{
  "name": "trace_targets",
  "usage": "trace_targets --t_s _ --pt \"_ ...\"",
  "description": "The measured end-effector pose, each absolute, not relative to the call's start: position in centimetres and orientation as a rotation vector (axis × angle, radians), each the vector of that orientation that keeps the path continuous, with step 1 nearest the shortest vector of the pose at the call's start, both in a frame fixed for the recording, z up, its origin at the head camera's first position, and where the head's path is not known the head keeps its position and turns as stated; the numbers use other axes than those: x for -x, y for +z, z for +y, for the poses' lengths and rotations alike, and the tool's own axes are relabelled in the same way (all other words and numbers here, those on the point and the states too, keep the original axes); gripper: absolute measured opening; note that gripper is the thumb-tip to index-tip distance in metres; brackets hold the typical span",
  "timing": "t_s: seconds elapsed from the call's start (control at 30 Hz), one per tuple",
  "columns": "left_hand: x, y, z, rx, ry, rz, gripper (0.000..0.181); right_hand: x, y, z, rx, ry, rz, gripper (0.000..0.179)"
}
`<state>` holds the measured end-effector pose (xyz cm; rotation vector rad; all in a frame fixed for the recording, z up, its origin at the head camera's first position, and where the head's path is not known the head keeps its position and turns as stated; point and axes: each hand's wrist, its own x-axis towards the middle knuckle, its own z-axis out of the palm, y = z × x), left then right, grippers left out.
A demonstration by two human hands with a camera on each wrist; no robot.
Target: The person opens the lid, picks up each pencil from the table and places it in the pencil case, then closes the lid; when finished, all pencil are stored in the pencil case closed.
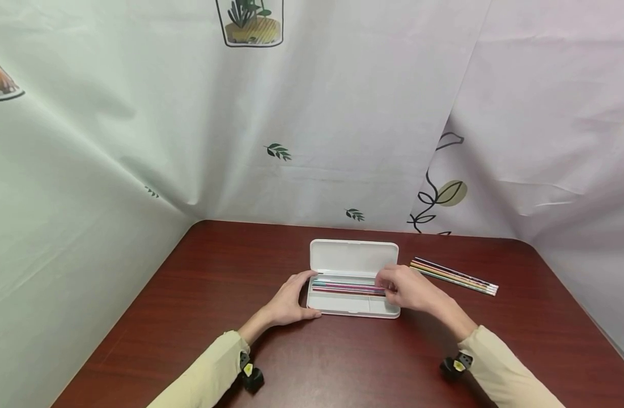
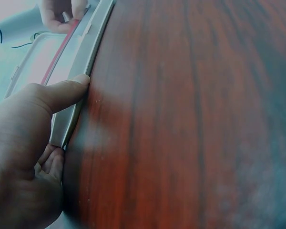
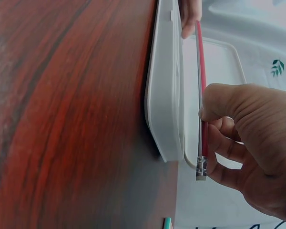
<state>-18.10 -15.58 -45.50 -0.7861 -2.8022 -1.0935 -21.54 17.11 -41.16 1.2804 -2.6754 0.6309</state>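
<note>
An open white pencil case [image 1: 337, 309] lies on the table with its lid [image 1: 353, 256] raised at the back. Several coloured pencils [image 1: 342, 287] lie lengthwise inside it. My left hand [image 1: 288, 300] holds the case's left end, thumb at the front corner and fingers round the far side. At the right end, my right hand [image 1: 411, 288] pinches a red pencil [image 3: 204, 138] between thumb and fingers. In the right wrist view, its eraser end [image 3: 201, 171] sticks out past the fingers, over the case's end.
To the right of the case, several more pencils [image 1: 454, 276] lie side by side on the dark red wooden table [image 1: 230, 266]. A white cloth [image 1: 342, 113] with leaf prints hangs behind the table and along its sides.
</note>
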Motion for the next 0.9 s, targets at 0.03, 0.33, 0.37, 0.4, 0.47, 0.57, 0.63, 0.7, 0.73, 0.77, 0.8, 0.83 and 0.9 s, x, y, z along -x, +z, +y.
trace_targets --t_s 0.03,0.33,0.37,0.4,0.47,0.57,0.63,0.7,0.73,0.77,0.8,0.83,0.9 --pt "18.1 -45.5 -15.6 0.786 -1.095 -2.802 0.088 21.5 -41.2 17.0 -1.280 0.636 -2.673 0.023" --pt "18.0 -45.5 -15.6 0.777 -1.100 -2.808 0.089 21.7 -41.7 16.0 -1.289 0.634 -2.668 0.025" --pt "18.0 -45.5 -15.6 0.776 -1.103 -2.808 0.089 21.8 -41.8 15.9 -1.293 0.636 -2.666 0.025" --pt "18.0 -45.5 -15.6 0.776 -1.106 -2.808 0.089 21.8 -41.8 15.8 -1.299 0.636 -2.661 0.026" --pt "18.0 -45.6 -15.6 0.774 -1.110 -2.807 0.089 21.8 -41.9 15.7 -1.308 0.637 -2.654 0.025" --pt "18.0 -45.6 -15.6 0.772 -1.106 -2.804 0.089 22.0 -42.0 15.5 -1.323 0.641 -2.642 0.026" --pt "18.0 -45.6 -15.6 0.773 -1.101 -2.804 0.089 22.0 -42.1 15.3 -1.335 0.643 -2.637 0.026" --pt "18.0 -45.6 -15.6 0.776 -1.101 -2.803 0.089 22.1 -42.1 15.1 -1.344 0.647 -2.636 0.027" --pt "18.0 -45.6 -15.6 0.778 -1.100 -2.803 0.089 22.1 -42.1 15.1 -1.346 0.648 -2.638 0.027" --pt "18.0 -45.6 -15.6 0.779 -1.101 -2.803 0.089 22.1 -42.1 15.0 -1.344 0.642 -2.645 0.026" --pt "18.0 -45.5 -15.6 0.780 -1.100 -2.804 0.089 22.1 -42.1 14.9 -1.350 0.642 -2.644 0.026" --pt "18.0 -45.5 -15.6 0.779 -1.101 -2.804 0.089 22.1 -42.1 14.8 -1.351 0.641 -2.646 0.026" --pt "18.0 -45.5 -15.5 0.777 -1.102 -2.808 0.089 22.2 -42.2 14.7 -1.352 0.636 -2.650 0.026"
